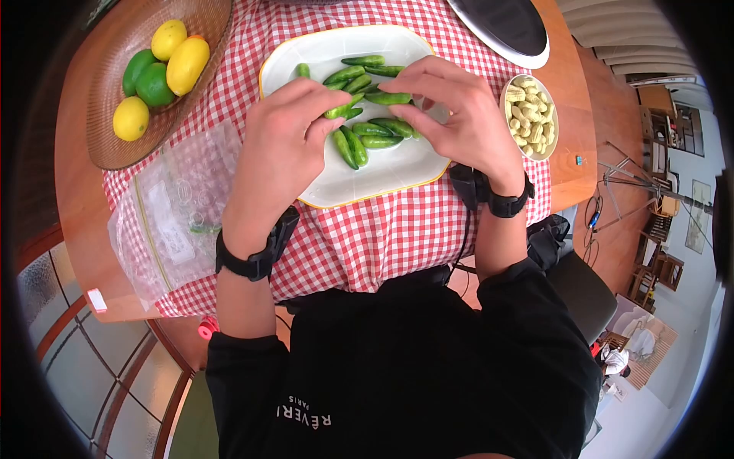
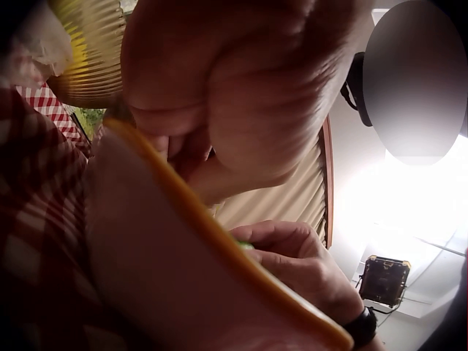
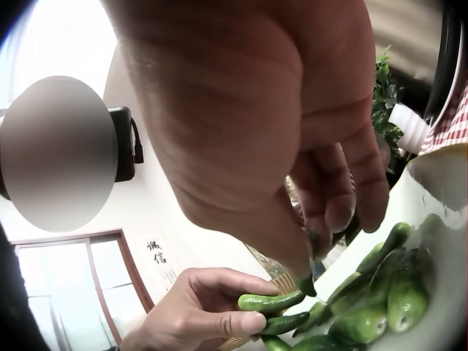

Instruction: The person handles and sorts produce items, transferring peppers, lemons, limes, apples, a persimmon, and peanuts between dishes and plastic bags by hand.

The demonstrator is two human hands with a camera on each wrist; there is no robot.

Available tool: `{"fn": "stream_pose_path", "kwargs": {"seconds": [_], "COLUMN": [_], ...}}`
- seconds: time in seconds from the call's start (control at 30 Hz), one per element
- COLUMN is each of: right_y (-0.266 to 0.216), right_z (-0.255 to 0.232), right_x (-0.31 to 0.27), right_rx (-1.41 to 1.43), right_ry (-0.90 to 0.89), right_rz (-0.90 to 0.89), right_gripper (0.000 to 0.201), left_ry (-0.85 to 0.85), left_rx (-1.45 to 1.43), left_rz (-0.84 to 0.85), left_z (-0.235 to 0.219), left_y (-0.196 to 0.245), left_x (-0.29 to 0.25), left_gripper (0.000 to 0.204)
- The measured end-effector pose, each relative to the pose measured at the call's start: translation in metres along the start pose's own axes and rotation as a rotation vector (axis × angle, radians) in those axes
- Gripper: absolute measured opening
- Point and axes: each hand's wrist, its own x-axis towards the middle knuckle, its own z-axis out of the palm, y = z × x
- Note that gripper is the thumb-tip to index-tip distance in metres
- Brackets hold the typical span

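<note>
Small green cucumbers (image 1: 375, 141) lie on a white plate (image 1: 344, 191) with a yellow rim. Over the plate's left part, my left hand (image 1: 283, 138) pinches one cucumber (image 3: 270, 302) between thumb and fingers; a second cucumber (image 3: 287, 322) shows right by that thumb. From the other side my right hand (image 1: 468, 118) pinches another cucumber (image 1: 388, 98) between thumb and forefinger. The two hands face each other, fingertips a short way apart. In the left wrist view, the plate's raised rim (image 2: 197, 219) hides most of what lies on it.
A brown ribbed bowl (image 1: 103, 145) holds lemons and green citrus fruit at the left. Below it lies a clear zip bag (image 1: 164, 222). A bowl of peanuts (image 1: 530, 118) stands right of the plate, and a dark round dish (image 1: 505, 27) behind. A red checked cloth (image 1: 367, 245) covers the table.
</note>
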Motion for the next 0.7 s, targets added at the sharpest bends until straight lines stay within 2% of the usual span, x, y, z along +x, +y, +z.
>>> {"fn": "stream_pose_path", "kwargs": {"seconds": [0.27, 0.33, 0.37, 0.43, 0.47, 0.57, 0.7], "right_y": [-0.009, -0.012, -0.012, -0.012, -0.015, -0.017, -0.018], "right_z": [0.004, 0.007, 0.008, 0.008, 0.005, 0.006, 0.003], "right_x": [0.002, 0.0, 0.0, -0.001, -0.002, -0.001, 0.001], "right_rx": [0.197, 0.391, 0.389, 0.37, 0.372, 0.371, 0.302], "right_ry": [0.168, 0.189, 0.192, 0.09, 0.005, -0.065, -0.069], "right_rz": [0.064, 0.087, 0.089, 0.018, 0.086, 0.129, 0.087], "right_gripper": [0.024, 0.024, 0.024, 0.026, 0.027, 0.025, 0.023], "left_ry": [-0.014, -0.021, -0.024, 0.013, 0.013, 0.018, -0.007], "left_rx": [-0.105, -0.311, -0.313, -0.521, -0.52, -0.577, -0.589], "left_rz": [-0.081, -0.154, -0.152, -0.179, -0.177, -0.224, -0.24], "left_z": [-0.002, 0.002, 0.003, 0.004, 0.005, 0.004, 0.005], "left_y": [0.007, 0.008, 0.008, 0.007, 0.008, 0.008, 0.009], "left_x": [0.002, 0.0, 0.0, -0.001, 0.0, -0.001, -0.001], "left_gripper": [0.028, 0.025, 0.025, 0.022, 0.022, 0.025, 0.032]}}
